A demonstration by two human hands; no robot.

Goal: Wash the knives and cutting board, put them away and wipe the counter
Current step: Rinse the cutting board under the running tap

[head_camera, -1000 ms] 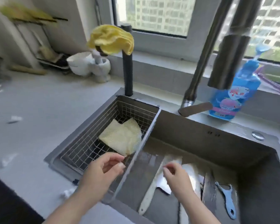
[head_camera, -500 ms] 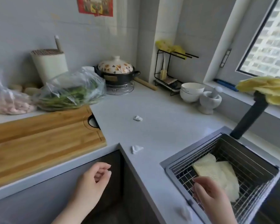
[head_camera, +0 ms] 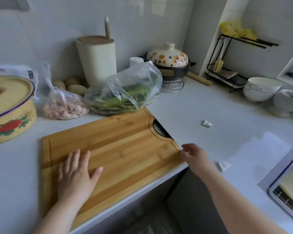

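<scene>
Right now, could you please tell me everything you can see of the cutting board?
The cutting board is a rectangular slab of striped, bamboo-looking wood with a rim groove and a half-round cutout at its right end. It lies flat on the white counter by its front edge. The left hand rests flat on it; the right hand touches its right corner.

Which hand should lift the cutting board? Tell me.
Right. The right hand touches the cutting board at its right corner, ready to grip; the left hand lies flat on top.

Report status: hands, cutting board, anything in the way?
Left hand flat on cutting board. Right hand open at its right edge. Bag of greens at far edge.
</scene>
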